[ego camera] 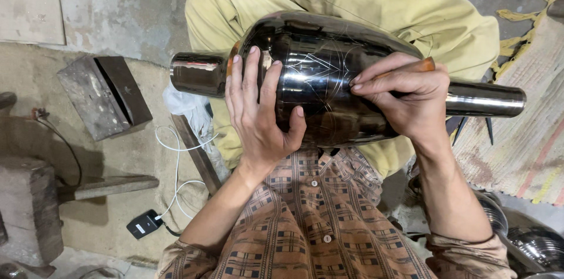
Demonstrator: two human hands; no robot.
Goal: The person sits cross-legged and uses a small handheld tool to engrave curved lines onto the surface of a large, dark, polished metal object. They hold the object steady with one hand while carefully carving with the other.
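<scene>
A large glossy black metal vase (329,61) lies sideways across my lap, its neck to the left and its narrow foot to the right. Thin scratched line patterns show on its dark belly. My left hand (258,111) lies flat on the vase near the neck, fingers spread, holding it steady. My right hand (405,94) is closed around a small tool with an orange wooden handle (424,65), its tip pressed against the vase's surface.
I sit cross-legged in yellow-green trousers (411,14). A dark metal block (103,96) and a wooden beam (108,186) lie on the dusty floor at left, with a white cable and black adapter (143,224). A woven mat (523,155) and shiny metal bowls (537,244) are at right.
</scene>
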